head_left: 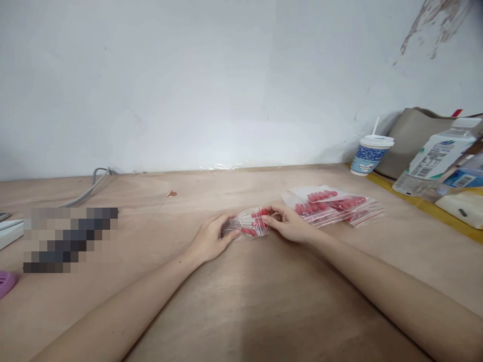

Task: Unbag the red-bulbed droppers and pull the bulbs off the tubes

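A small clear zip bag (249,222) lies between my two hands, low over the table. In it are several slim pieces with red ends; what kind they are I cannot make out. My left hand (212,237) is closed around the bag's left end, thumb along the near side. At the right end, my right hand (290,222) pinches the bag near its zip edge, beside the red ends. Just beyond my right hand rests a loose pile of similar zip bags (332,205) with red pieces inside.
A lidded paper cup (368,157) with a straw, a tilted plastic bottle (433,156) and a grey-brown bag (396,141) stand at the right. A grey cable (88,191) and a blurred dark object (71,240) lie left. A white wall (226,90) closes off the table (211,306).
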`<state>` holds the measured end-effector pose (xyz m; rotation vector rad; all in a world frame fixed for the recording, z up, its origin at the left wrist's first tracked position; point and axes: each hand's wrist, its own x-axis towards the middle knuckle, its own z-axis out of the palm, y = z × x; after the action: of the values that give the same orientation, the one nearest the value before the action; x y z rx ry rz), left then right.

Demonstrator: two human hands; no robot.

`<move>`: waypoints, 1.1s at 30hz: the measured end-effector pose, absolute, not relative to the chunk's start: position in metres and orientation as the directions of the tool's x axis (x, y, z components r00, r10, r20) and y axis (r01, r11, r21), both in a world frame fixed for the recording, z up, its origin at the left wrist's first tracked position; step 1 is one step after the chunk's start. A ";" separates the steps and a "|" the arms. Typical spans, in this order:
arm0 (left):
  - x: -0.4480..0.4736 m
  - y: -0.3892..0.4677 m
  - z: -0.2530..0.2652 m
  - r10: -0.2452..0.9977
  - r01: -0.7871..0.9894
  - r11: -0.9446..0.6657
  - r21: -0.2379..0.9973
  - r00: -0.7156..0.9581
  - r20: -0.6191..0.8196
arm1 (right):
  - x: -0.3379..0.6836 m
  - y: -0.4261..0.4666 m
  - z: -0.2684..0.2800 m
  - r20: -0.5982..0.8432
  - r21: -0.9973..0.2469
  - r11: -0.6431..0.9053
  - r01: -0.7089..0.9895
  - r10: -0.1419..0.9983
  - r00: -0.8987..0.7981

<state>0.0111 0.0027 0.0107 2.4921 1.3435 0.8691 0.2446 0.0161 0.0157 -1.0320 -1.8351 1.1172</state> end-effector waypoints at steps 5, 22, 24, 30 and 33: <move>0.011 0.002 0.011 0.830 0.726 -0.545 0.419 0.401 0.387 | 0.253 0.018 0.020 -0.024 -0.999 -0.009 0.044 0.942 -0.334; 0.012 0.001 0.010 0.851 0.730 -0.517 0.447 0.383 0.358 | 0.253 0.010 0.016 0.181 -0.901 0.356 0.247 0.826 -0.534; 0.012 0.001 0.010 0.849 0.729 -0.520 0.445 0.384 0.363 | 0.250 0.010 0.012 0.234 -0.885 0.390 0.254 0.845 -0.480; 0.012 0.002 0.009 0.849 0.730 -0.522 0.442 0.394 0.351 | 0.255 0.013 0.014 0.206 -0.913 0.342 0.223 0.858 -0.470; 0.011 0.002 0.010 0.853 0.733 -0.517 0.443 0.396 0.341 | 0.258 0.015 0.018 0.124 -0.964 0.216 0.154 0.879 -0.461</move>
<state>0.0114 0.0019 0.0095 2.4319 1.4060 0.7936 0.2585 0.0148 0.0180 -0.9622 -1.7819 1.2947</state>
